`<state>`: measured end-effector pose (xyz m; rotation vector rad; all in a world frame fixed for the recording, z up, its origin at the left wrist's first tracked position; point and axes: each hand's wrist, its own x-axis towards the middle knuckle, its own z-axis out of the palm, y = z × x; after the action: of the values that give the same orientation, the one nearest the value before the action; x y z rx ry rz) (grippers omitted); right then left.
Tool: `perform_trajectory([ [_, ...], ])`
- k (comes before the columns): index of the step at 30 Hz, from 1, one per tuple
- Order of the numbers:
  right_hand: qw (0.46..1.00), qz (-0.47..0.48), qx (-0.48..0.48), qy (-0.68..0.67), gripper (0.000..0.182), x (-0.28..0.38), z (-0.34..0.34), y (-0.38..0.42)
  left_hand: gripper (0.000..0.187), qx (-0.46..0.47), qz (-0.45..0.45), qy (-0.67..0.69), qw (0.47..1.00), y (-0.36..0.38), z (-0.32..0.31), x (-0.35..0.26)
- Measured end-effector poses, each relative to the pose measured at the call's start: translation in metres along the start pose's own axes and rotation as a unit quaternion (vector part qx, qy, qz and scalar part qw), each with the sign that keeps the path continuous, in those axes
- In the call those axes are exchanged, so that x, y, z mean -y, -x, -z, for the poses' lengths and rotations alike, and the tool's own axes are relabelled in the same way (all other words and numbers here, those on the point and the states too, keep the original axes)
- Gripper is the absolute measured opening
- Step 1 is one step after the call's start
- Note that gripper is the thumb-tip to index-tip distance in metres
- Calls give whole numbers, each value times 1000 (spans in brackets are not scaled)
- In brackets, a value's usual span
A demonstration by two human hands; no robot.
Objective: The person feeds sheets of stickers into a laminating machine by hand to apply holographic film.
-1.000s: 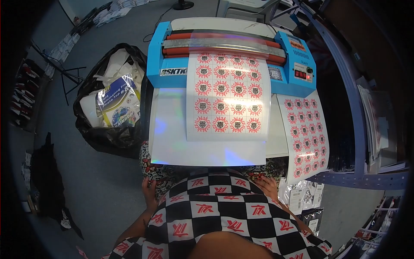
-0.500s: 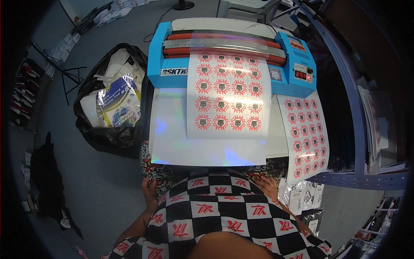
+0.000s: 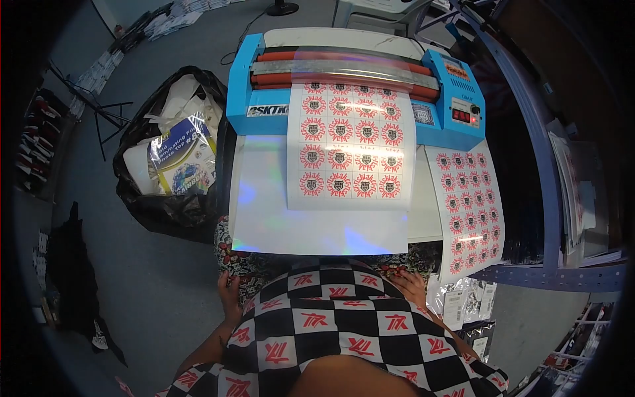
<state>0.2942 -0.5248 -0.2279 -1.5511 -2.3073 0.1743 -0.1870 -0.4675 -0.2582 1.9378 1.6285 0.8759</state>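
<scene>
The sticker sheet (image 3: 352,142) lies midway across the tabletop (image 3: 424,205), its far end at the rollers (image 3: 272,57) of the blue machine (image 3: 281,67), its long axis running from near to far edge. Both hands rest short of the near edge on patterned cloth (image 3: 239,264), grasping nothing; the right hand (image 3: 411,284) is nearer the sheet than the left hand (image 3: 229,291). Relative to the earlier frame, the sheet sits slightly closer to the rollers.

A grey floor (image 3: 159,291) spreads across the left of the frame, meeting a plain grey wall (image 3: 73,40) at the upper left. A pale plastic chair (image 3: 380,12) stands at the top, right of centre; perforated metal shelving (image 3: 562,278) lines the right side.
</scene>
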Motion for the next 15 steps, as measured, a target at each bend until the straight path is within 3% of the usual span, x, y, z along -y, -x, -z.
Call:
perform_trajectory([
  [3, 1000, -8, 0, -9, 28, 3, 2, -2, 58, 1, -20, -31, 999, 1, 0, 2],
  [6, 1000, 2, -3, -6, 27, 0, -1, 0, 58, 14, 31, 24, 999, -6, 6, -15],
  [10, 1000, 0, -2, -11, 27, 3, 5, -3, 58, 11, 33, 35, 999, -6, 6, -17],
  [15, 1000, 11, -14, 1, 28, -1, -1, 0, 40, -70, -42, -32, 996, -13, 3, -25],
])
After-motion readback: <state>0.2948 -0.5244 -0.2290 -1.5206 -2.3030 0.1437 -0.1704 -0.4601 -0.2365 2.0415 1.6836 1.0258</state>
